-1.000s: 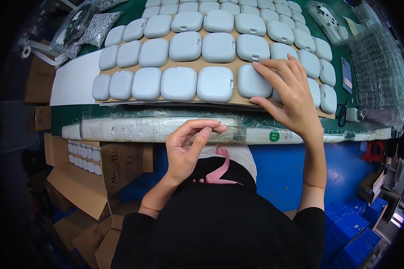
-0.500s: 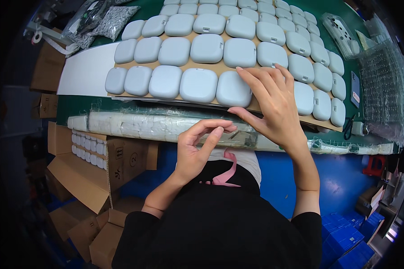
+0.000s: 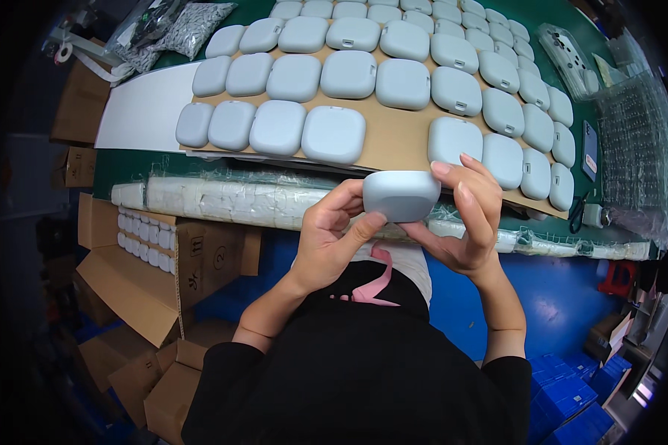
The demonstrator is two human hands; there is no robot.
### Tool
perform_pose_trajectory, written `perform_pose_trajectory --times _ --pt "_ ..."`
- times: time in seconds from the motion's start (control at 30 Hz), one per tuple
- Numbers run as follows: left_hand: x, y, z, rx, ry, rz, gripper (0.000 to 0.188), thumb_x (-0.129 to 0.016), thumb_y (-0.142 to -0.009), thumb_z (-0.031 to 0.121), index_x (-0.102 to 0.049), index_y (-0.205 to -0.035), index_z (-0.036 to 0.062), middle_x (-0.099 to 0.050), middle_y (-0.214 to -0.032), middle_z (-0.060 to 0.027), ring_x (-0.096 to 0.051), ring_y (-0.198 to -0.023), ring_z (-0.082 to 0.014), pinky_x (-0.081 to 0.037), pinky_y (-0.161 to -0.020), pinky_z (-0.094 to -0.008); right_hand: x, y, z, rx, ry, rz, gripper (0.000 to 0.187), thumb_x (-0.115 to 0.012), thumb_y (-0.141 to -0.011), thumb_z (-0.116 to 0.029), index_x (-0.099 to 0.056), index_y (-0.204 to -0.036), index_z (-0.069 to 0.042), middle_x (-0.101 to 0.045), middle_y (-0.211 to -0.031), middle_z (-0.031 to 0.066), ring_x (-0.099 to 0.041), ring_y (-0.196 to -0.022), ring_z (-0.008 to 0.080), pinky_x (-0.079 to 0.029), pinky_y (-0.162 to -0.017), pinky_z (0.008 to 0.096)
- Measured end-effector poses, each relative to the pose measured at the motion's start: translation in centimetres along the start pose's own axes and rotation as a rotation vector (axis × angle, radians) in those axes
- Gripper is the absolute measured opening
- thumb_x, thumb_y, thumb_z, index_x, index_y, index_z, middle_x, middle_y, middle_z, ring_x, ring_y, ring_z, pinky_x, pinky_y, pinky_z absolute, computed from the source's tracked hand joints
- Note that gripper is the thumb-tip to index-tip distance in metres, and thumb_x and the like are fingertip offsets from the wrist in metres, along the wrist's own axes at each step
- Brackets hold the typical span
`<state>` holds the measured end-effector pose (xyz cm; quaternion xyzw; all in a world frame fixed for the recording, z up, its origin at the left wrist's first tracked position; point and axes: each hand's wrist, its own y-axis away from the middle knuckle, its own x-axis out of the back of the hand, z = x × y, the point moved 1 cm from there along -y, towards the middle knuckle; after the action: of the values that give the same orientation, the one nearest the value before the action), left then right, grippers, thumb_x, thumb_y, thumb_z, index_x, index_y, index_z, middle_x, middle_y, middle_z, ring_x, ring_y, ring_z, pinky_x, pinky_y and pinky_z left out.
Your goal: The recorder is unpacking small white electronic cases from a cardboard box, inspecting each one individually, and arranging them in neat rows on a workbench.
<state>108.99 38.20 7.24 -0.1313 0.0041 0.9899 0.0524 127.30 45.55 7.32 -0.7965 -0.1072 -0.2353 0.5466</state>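
A pale grey-white rounded-square plastic case [image 3: 401,196] is held up in front of the table's near edge, tilted so one side faces me. My left hand [image 3: 332,233] grips its left end, thumb on the lower face and fingers behind. At the right end, my right hand [image 3: 467,215] has its thumb against the lower edge and a fingertip on the upper corner; the other fingers are raised. Behind them, rows of matching cases [image 3: 334,135] lie on a brown cardboard sheet [image 3: 397,141], with a bare gap in the nearest row. Several show a small slot on one edge.
The green table [image 3: 126,167] has a taped, padded front edge [image 3: 230,204]. An open carton [image 3: 208,256] with small white pieces stands at lower left. To the right are a phone [image 3: 589,148], scissors [image 3: 577,211] and stacked clear plastic trays [image 3: 638,141]. Blue boxes [image 3: 568,393] sit lower right.
My right hand has lifted a case out of the nearest row and brought it toward me. My left hand has closed on its left end. A gap now shows in that row.
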Motion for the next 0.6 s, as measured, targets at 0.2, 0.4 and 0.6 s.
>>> perform_pose_trajectory --times 0.2,0.4,0.6 --pt "0.1 0.3 -1.3 -0.022 -0.093 -0.107 0.038 -0.055 -0.096 0.008 -0.046 -0.132 -0.0037 -0.059 -0.123 -0.0149 -0.058 -0.111 -0.0193 -0.046 -0.094 -0.0301 0.7 0.5 -0.2 -0.093 -0.079 0.105 0.068 -0.081 -0.075 -0.015 -0.044 -0.131 -0.009 -0.053 -0.13 0.0149 -0.057 -0.115 0.027 -0.045 -0.101 0.0459" --pt "-0.6 -0.3 -2.6 0.067 0.362 -0.043 0.04 -0.051 -0.1 0.013 -0.041 -0.135 -0.0022 -0.059 -0.122 -0.015 -0.06 -0.109 -0.019 -0.05 -0.09 -0.0308 0.9 0.1 -0.4 -0.163 -0.17 0.068 0.08 -0.085 -0.07 -0.017 -0.041 -0.136 -0.005 -0.05 -0.133 0.0165 -0.055 -0.119 0.0291 -0.046 -0.102 0.043" --pt "-1.2 -0.8 -3.1 0.333 0.894 -0.152 0.043 -0.045 -0.103 0.023 -0.038 -0.139 -0.0004 -0.058 -0.127 -0.0172 -0.062 -0.11 -0.0217 -0.054 -0.088 -0.0335 1.3 -1.0 -0.8 -0.343 -0.332 0.04 0.094 -0.088 -0.064 -0.019 -0.037 -0.141 -0.001 -0.051 -0.133 0.0162 -0.054 -0.12 0.0295 -0.046 -0.102 0.0408"
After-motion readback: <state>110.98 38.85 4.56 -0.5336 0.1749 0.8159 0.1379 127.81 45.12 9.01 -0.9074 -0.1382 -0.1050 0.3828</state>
